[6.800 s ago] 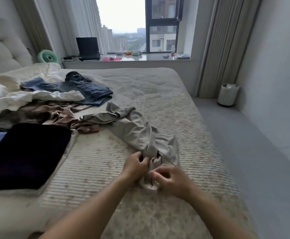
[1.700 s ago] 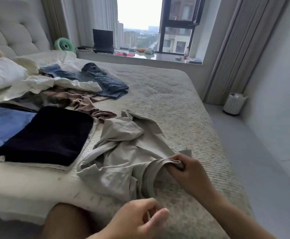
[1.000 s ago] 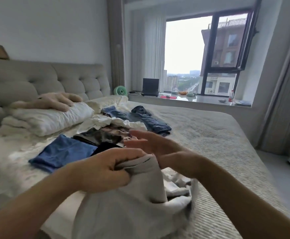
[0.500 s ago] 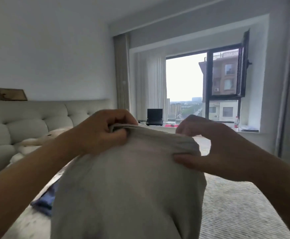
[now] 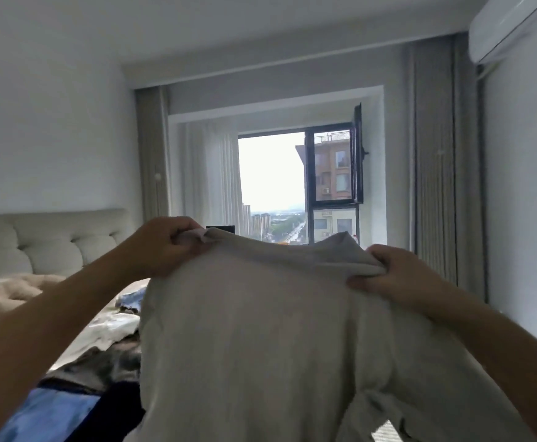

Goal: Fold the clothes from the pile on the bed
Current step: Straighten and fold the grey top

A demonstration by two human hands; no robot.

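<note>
A beige garment [image 5: 270, 339] hangs raised above the bed [image 5: 79, 342], stretched by its top edge between two hands. The left hand [image 5: 165, 247] grips one bunched corner of that edge with curled fingers; the right hand [image 5: 391, 275] pinches the other corner, thumb underneath. Below the garment's left side, on the bed, lies the pile of clothes [image 5: 114, 355]: a blue piece, a dark one, white and grey-brown cloth. Left of the garment stands the padded headboard [image 5: 50, 240]. Behind the garment is the window [image 5: 299, 186] with curtains on both sides, and open air surrounds the garment's upper edge. An air conditioner [image 5: 513, 27] sits high on the wall to the garment's right.
</note>
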